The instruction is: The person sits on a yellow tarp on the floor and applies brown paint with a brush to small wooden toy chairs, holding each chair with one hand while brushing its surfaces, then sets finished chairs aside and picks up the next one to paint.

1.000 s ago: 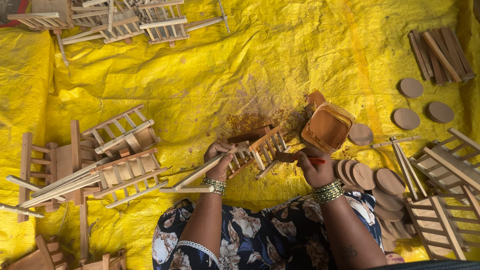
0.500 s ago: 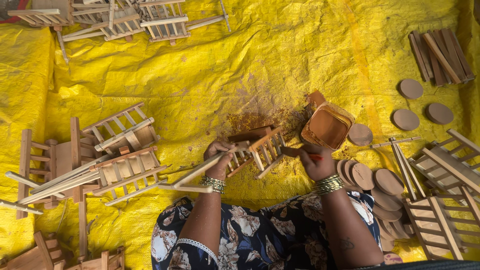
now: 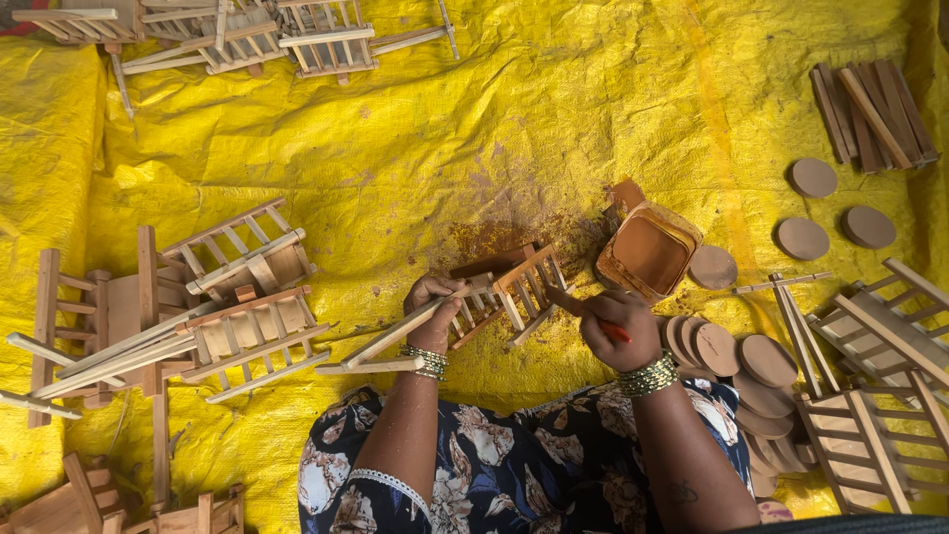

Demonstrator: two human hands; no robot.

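Observation:
My left hand (image 3: 435,309) grips a small wooden slatted frame (image 3: 494,292), holding it tilted over the yellow sheet (image 3: 415,148). One end of the frame is stained brown, and long pale wooden legs stick out to the left. My right hand (image 3: 613,326) pinches a thin brush with a red handle (image 3: 615,331), its tip touching the right side of the frame. Just right of the frame sits a square tub of brown stain (image 3: 647,252).
Unpainted wooden frames are piled at left (image 3: 188,307), top (image 3: 237,35) and right (image 3: 870,386). Brown round discs (image 3: 736,361) lie by my right wrist and further right (image 3: 811,213). A bundle of brown sticks (image 3: 870,109) lies top right.
The right hand with the brush has shifted slightly along the frame's right end. The left hand keeps its hold, and the frame has barely moved.

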